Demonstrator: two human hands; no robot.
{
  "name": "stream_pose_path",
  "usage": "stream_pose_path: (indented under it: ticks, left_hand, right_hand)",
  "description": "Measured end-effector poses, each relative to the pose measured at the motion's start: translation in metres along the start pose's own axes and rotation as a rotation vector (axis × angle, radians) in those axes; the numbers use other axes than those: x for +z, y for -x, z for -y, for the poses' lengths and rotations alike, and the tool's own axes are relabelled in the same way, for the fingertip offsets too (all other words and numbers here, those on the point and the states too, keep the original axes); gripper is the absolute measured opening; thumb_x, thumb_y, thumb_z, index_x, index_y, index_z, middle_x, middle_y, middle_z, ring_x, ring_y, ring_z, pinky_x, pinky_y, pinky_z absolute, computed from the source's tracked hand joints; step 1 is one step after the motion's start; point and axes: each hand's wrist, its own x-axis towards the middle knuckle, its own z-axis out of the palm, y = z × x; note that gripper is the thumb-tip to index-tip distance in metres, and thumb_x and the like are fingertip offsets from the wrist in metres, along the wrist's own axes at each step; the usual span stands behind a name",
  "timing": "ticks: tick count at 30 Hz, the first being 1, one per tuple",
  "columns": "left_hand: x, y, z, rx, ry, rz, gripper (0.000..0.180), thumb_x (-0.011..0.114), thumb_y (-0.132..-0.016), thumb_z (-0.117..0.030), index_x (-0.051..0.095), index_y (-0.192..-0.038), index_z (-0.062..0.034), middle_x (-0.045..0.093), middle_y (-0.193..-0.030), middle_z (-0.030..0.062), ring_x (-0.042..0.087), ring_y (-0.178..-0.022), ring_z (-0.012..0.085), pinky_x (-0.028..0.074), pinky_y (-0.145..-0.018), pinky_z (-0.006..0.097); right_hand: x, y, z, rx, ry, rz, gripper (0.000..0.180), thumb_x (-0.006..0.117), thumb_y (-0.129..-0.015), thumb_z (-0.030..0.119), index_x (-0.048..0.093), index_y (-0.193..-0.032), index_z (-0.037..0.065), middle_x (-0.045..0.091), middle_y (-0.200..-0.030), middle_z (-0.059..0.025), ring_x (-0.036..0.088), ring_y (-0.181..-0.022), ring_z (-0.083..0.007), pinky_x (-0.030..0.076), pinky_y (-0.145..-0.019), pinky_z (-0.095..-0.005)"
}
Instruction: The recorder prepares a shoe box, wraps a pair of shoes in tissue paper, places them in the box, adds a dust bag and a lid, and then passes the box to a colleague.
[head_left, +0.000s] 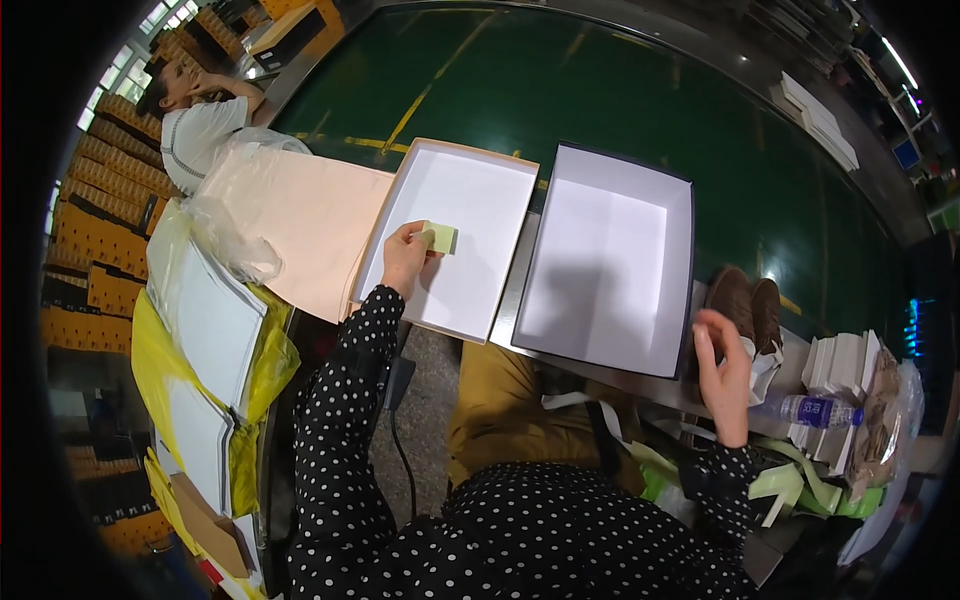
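A small yellow-green piece of paper is pinched between the thumb and fingers of my left hand. That hand is over a shallow white-lined box lid with a tan rim. To its right stands a deeper box, white inside with dark edges, with nothing lying in it. My right hand is beside this box's right side, fingers apart and holding nothing. Just beyond it is a pair of brown shoes, partly hidden by the hand.
Pale pink paper sheets lie left of the lid. Nearer are white sheets in yellow plastic. A green conveyor belt runs beyond the boxes. At right are a plastic bottle and folded white paper. Another person sits far left.
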Motion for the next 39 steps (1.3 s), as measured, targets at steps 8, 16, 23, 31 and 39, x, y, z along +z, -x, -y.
stream_pose_path:
  ticks: [8, 16, 23, 31, 39]
  left_hand:
    - [0.001, -0.042, 0.026, 0.053, -0.248, -0.027, 0.025, 0.067, -0.083, -0.01, 0.065, -0.105, 0.001, 0.069, -0.083, 0.0091, 0.066, -0.067, 0.0153, 0.053, -0.062, 0.027]
    - [0.011, -0.038, 0.014, 0.132, -0.535, -0.127, 0.029, 0.065, -0.076, -0.013, 0.066, -0.101, 0.0, 0.072, -0.091, 0.0178, 0.07, -0.085, 0.0285, 0.054, -0.081, 0.036]
    - [0.014, -0.037, 0.011, 0.158, -0.625, -0.162, 0.035, 0.065, -0.072, -0.013, 0.064, -0.106, -0.0022, 0.071, -0.095, 0.0215, 0.069, -0.092, 0.036, 0.053, -0.086, 0.041]
    - [0.017, -0.042, 0.013, 0.166, -0.694, -0.144, 0.037, 0.066, -0.074, -0.012, 0.062, -0.111, -0.0054, 0.07, -0.099, 0.023, 0.068, -0.095, 0.0382, 0.053, -0.087, 0.042]
    - [0.018, -0.043, -0.015, -0.172, -0.562, -0.062, 0.033, 0.072, -0.081, -0.02, 0.058, -0.102, 0.0011, 0.07, -0.097, 0.0213, 0.07, -0.09, 0.0364, 0.055, -0.086, 0.04]
  right_hand:
    - [0.061, -0.035, -0.033, -0.199, 0.291, -0.09, 0.044, 0.065, -0.093, 0.016, 0.051, -0.129, -0.005, 0.046, -0.14, -0.0209, 0.049, -0.128, -0.0367, 0.042, -0.104, -0.0411]
    - [0.064, -0.039, -0.031, -0.188, 0.29, -0.066, 0.044, 0.068, -0.09, 0.01, 0.05, -0.128, -0.006, 0.041, -0.145, -0.0231, 0.044, -0.132, -0.0408, 0.041, -0.105, -0.0437]
    - [0.063, -0.037, -0.032, -0.212, 0.248, -0.075, 0.037, 0.067, -0.09, 0.007, 0.054, -0.122, -0.007, 0.041, -0.144, -0.0241, 0.044, -0.132, -0.0408, 0.039, -0.106, -0.0435]
    - [0.062, -0.035, -0.03, -0.206, 0.196, -0.087, 0.029, 0.066, -0.091, 0.007, 0.057, -0.115, -0.006, 0.042, -0.144, -0.0243, 0.044, -0.132, -0.0402, 0.039, -0.106, -0.0435]
    - [0.061, -0.036, -0.033, -0.218, 0.183, -0.11, 0.024, 0.065, -0.092, 0.009, 0.061, -0.111, -0.004, 0.044, -0.144, -0.0237, 0.046, -0.131, -0.0396, 0.04, -0.105, -0.0422]
